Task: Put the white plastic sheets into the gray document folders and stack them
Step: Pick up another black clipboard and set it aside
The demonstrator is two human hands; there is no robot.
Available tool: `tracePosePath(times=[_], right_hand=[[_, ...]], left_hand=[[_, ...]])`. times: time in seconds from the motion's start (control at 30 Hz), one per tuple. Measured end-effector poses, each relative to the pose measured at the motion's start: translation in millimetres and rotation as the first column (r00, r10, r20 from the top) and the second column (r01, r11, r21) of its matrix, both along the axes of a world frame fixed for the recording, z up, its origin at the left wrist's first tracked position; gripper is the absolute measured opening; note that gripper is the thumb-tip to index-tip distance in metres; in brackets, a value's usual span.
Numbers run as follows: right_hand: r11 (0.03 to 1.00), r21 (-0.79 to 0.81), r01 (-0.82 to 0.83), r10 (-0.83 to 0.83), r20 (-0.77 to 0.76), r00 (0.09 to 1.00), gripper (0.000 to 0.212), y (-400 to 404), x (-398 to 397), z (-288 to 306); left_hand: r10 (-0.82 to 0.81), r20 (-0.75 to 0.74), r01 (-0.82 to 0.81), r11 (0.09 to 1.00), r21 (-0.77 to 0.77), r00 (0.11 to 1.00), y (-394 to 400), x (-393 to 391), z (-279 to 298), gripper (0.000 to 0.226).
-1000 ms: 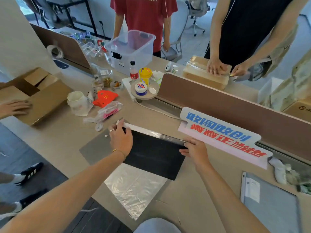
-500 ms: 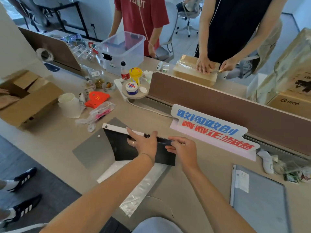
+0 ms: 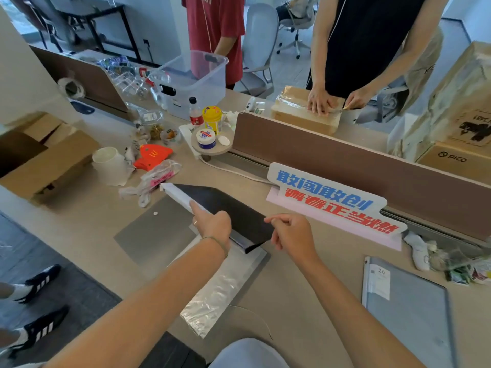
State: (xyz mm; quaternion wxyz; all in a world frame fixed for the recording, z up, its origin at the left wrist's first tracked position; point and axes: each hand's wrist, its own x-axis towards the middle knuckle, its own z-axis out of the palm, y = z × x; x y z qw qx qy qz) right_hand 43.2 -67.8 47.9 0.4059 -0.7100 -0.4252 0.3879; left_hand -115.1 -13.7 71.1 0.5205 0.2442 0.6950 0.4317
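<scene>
A gray document folder lies open on the desk in front of me. Its dark cover is lifted and tilted up, and a white spine strip runs along its near-left edge. My left hand grips that strip at the middle, index finger stretched along it. My right hand is curled, pinching the dark cover's right corner. A white, shiny plastic sheet lies flat on the desk, its far end under the lifted cover. A second gray folder, closed and with a white label, lies at the right.
A blue-and-red lettered sign leans on the brown divider just past my right hand. A plastic bag, white cup and cardboard box sit to the left. Two people stand across the desk.
The dark cover went from lying flat to lifted and folded over. My left hand slid along the white strip toward my right hand, and more of the plastic sheet shows.
</scene>
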Motion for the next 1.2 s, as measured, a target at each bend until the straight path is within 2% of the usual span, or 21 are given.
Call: tracePosePath(times=[0.17,0.23,0.4,0.5,0.57,0.63,0.8,1.0,1.2], right_hand=[[0.995,-0.073,-0.061,0.071,0.153,0.986,0.019,13,10,-22],[0.988,-0.126,-0.089,0.111,0.178,0.978,0.028,16,15,-28],[0.965,-0.249,-0.086,0.125,0.145,0.981,0.054,12,23,-35],[0.965,-0.259,-0.031,0.027,-0.020,0.999,0.062,5,28,-34],[0.966,-0.252,0.063,-0.104,-0.155,0.982,0.059,-2,33,-33],[0.961,-0.228,0.156,-0.203,-0.198,0.959,0.054,-11,38,-35],[0.938,-0.138,0.318,-0.337,-0.149,0.930,0.048,-43,57,-47],[0.877,-0.097,0.470,-0.477,-0.067,0.876,0.058,-87,99,-55],[0.818,-0.079,0.570,-0.570,0.027,0.821,0.055,-139,153,-69]], left_hand=[[-0.065,0.042,0.064,0.998,0.017,0.997,-5,-21,-19,0.092],[-0.108,0.032,0.105,0.992,0.073,0.994,-13,-28,-22,0.086],[-0.303,-0.124,0.322,0.929,0.181,0.945,-32,-39,-24,0.069],[-0.375,-0.206,0.417,0.880,0.228,0.904,-37,-42,-30,0.061],[-0.420,-0.242,0.474,0.845,0.248,0.875,-40,-41,-35,0.059],[-0.448,-0.255,0.506,0.823,0.257,0.857,-41,-36,-41,0.059],[-0.511,-0.279,0.570,0.795,0.206,0.813,-45,-7,-53,0.057],[-0.626,-0.326,0.693,0.704,0.153,0.708,-47,41,-77,0.043],[-0.730,-0.237,0.764,0.636,0.110,0.641,-65,104,-92,0.039]])
